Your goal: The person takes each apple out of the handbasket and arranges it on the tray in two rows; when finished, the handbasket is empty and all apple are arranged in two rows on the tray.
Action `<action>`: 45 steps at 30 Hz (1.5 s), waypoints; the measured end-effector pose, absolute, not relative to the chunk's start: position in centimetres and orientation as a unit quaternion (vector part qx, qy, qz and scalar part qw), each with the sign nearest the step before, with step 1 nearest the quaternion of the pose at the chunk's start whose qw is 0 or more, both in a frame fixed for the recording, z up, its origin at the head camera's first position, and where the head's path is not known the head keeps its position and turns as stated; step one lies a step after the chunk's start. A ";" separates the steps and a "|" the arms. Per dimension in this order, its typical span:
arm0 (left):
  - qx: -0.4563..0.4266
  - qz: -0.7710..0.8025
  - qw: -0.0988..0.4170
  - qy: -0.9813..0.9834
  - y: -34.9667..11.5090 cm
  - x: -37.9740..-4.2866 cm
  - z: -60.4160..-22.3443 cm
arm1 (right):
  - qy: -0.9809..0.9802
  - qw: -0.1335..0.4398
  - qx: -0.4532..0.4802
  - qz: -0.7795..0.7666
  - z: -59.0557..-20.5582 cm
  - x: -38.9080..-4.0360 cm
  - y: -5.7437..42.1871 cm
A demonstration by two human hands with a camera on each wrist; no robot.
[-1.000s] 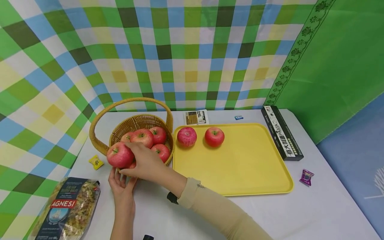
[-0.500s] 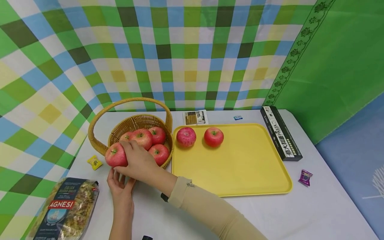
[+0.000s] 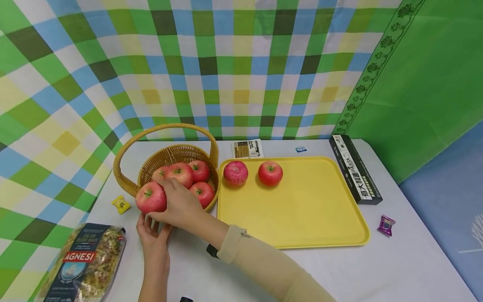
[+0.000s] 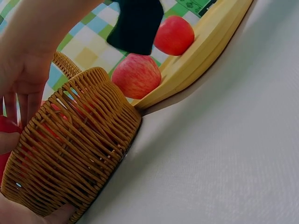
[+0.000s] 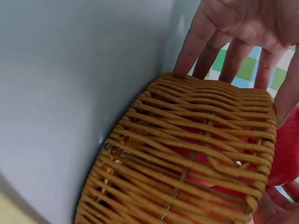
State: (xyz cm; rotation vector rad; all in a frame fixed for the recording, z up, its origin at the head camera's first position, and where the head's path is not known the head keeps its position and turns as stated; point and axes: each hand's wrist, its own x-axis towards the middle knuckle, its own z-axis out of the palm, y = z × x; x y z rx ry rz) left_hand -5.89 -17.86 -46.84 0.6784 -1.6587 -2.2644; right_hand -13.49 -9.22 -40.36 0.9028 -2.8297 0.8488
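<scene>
My right hand grips a red apple from its right side, over the front-left rim of a wicker basket. Several more apples lie in that basket. Below the held apple, my left hand touches the basket's outer wall. The right wrist view shows the left hand with straight, spread fingers against the weave, and the held apple past the rim. In the left wrist view the basket hides most of its apples. Two apples, one streaked and one red, sit on a yellow tray.
Left of the basket lie a yellow wrapped candy and a pasta bag. A black pasta box and a purple candy are right of the tray. Behind it lie a printed packet and a small blue wrapper.
The right hand and its apple have shifted only slightly at the basket's front-left rim. The left hand stays at the basket wall, and the apples on the tray have not moved.
</scene>
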 end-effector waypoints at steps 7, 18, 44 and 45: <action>0.241 -0.763 0.124 -0.586 -18.0 -5.8 -46.9 | -0.896 0.013 0.292 0.333 -40.0 -12.8 -7.5; 0.239 -0.758 0.125 -0.595 -17.7 -5.7 -46.9 | -0.864 0.005 0.292 0.411 -38.6 -11.9 -4.2; 0.240 -0.756 0.132 -0.595 -17.6 -5.5 -46.7 | -0.806 0.033 0.238 0.540 -35.7 -12.1 2.5; 0.241 -0.757 0.131 -0.594 -17.6 -5.5 -46.7 | -0.805 0.039 0.231 0.546 -35.8 -12.3 2.9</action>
